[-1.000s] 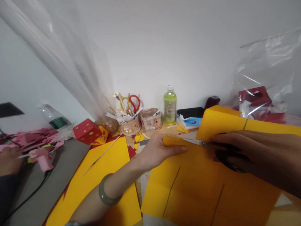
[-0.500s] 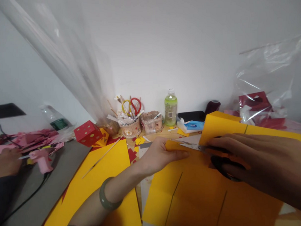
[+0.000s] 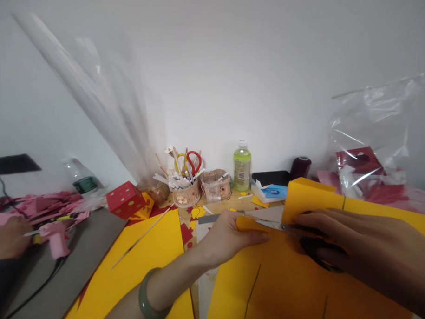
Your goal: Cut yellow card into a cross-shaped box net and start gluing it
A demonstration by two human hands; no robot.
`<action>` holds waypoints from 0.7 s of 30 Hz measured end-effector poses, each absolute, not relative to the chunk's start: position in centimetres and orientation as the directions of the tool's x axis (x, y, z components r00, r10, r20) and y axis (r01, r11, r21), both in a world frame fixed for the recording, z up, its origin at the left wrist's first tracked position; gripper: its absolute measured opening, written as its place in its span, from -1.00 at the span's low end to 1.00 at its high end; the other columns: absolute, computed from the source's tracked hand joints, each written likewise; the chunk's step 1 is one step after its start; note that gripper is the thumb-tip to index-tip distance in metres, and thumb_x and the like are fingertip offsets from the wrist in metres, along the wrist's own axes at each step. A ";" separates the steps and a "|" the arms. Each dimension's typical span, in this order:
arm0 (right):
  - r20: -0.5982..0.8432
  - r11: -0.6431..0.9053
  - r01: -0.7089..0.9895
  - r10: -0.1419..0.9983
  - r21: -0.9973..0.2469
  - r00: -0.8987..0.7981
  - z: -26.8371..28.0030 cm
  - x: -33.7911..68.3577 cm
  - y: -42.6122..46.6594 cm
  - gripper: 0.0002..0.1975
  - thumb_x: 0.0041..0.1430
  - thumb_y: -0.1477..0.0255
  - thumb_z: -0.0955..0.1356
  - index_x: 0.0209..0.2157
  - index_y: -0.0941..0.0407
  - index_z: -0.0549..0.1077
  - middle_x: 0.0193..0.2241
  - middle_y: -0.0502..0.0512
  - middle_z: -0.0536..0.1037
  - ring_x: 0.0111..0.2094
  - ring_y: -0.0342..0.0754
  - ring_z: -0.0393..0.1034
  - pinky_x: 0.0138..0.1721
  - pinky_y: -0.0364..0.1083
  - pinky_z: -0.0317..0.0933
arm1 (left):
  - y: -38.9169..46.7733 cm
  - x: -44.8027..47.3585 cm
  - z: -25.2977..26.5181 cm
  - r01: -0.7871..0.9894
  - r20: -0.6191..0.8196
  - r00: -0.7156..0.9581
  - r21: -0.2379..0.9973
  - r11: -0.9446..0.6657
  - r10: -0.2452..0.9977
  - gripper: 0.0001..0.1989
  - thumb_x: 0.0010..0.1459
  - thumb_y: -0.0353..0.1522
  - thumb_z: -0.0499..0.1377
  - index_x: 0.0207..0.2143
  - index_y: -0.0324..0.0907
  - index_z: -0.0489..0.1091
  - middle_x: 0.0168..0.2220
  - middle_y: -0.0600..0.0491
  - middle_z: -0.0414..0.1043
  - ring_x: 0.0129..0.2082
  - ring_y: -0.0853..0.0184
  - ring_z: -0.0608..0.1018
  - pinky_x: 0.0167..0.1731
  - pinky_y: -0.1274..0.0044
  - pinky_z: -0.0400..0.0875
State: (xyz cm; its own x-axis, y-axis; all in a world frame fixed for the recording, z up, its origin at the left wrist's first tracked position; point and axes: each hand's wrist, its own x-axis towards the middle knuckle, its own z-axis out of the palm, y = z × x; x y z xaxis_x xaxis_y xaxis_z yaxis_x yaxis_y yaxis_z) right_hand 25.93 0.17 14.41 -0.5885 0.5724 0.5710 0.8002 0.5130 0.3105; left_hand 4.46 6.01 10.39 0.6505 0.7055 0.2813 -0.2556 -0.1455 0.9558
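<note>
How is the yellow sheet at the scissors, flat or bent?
Bent: the yellow sheet has a part standing raised beside the scissors, while the left hand pinches an edge.

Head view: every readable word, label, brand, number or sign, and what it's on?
No text is readable.
Yellow-green plastic bottle with white cap: label print and barcode, too small.
Blue-and-white soft packet: logo, blurred.
Clear plastic bottle with dark green label: any print illegible.
Yellow paper sheet at picture right: dark lines, no lettering visible.
</note>
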 end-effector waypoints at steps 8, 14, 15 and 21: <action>0.567 0.500 0.803 0.576 0.325 -0.589 14.2 25.9 -0.1 -0.77 0.16 0.52 0.09 -0.26 -0.07 0.23 -0.52 -0.15 0.59 -0.62 -0.12 0.50 -0.69 -0.17 0.33 | 5.9 4.5 10.5 -0.243 0.251 0.647 0.963 -0.117 0.720 -0.80 -0.01 -0.43 0.27 -0.27 -0.20 0.53 -0.14 -0.03 0.54 -0.08 0.21 0.50 0.04 0.34 0.28; 0.557 0.529 0.786 0.567 0.319 -0.607 14.7 25.0 0.1 -0.79 0.20 0.49 0.08 -0.29 -0.07 0.24 -0.57 -0.18 0.56 -0.64 -0.11 0.49 -0.72 -0.13 0.31 | 5.8 4.6 10.7 -0.192 0.231 0.633 0.972 -0.140 0.739 -0.75 -0.04 -0.45 0.28 -0.24 -0.16 0.53 -0.13 0.02 0.54 -0.06 0.21 0.49 0.02 0.37 0.30; 0.556 0.529 0.785 0.565 0.322 -0.609 14.8 24.9 0.1 -0.79 0.20 0.49 0.08 -0.29 -0.07 0.24 -0.58 -0.17 0.56 -0.64 -0.11 0.49 -0.72 -0.13 0.31 | 5.8 4.6 10.7 -0.187 0.229 0.630 0.972 -0.141 0.742 -0.76 -0.04 -0.45 0.28 -0.25 -0.16 0.53 -0.13 0.02 0.54 -0.07 0.22 0.50 0.02 0.38 0.31; 0.566 0.527 0.789 0.562 0.317 -0.603 14.8 25.1 -0.1 -0.76 0.24 0.49 0.06 -0.32 -0.03 0.28 -0.60 -0.13 0.56 -0.66 -0.13 0.49 -0.75 -0.18 0.29 | 5.8 4.6 10.6 -0.185 0.237 0.616 0.971 -0.154 0.752 -0.79 -0.05 -0.44 0.28 -0.28 -0.15 0.54 -0.16 0.04 0.56 -0.11 0.26 0.52 -0.01 0.41 0.34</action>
State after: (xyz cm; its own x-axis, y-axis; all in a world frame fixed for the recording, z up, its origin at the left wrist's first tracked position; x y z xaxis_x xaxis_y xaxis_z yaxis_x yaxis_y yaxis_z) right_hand 25.06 -0.06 14.76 -0.6031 0.5622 0.5658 0.7885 0.5271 0.3167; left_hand 4.61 5.77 10.61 0.6157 0.7516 0.2368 -0.1850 -0.1543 0.9706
